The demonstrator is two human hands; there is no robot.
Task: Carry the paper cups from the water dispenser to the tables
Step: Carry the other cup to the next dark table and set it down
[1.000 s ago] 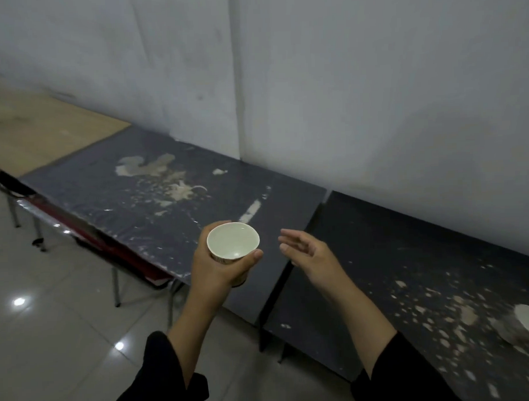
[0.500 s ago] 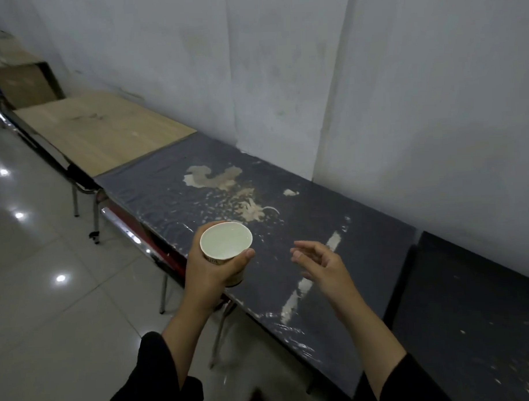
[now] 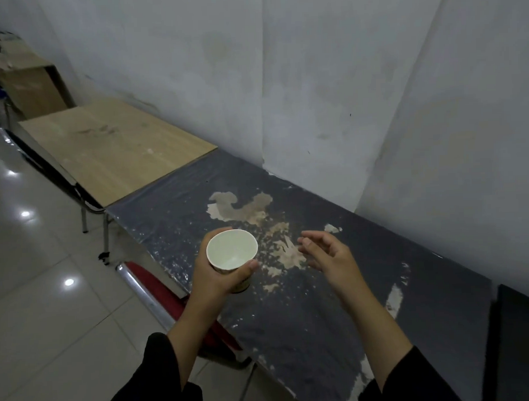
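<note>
My left hand [image 3: 216, 275] holds a white paper cup [image 3: 232, 252] upright, fingers wrapped round its side, its mouth facing up and showing an empty inside. The cup hangs above the front part of a dark table [image 3: 321, 318] whose top is worn with pale peeled patches. My right hand [image 3: 331, 258] floats to the right of the cup, fingers loosely curled and apart, holding nothing. Both hands are over the same dark table.
A light wooden table [image 3: 114, 148] adjoins the dark one on the left, and another dark table [image 3: 523, 341] adjoins it on the right. A white wall runs behind all of them. Cardboard boxes [image 3: 28, 85] stand at the far left. Glossy tiled floor [image 3: 35, 298] lies to the left.
The view has shifted left along the row of tables: the worn dark table now lies under my hands, and the table with the other cup has left the view. The cup stays in my left hand.
</note>
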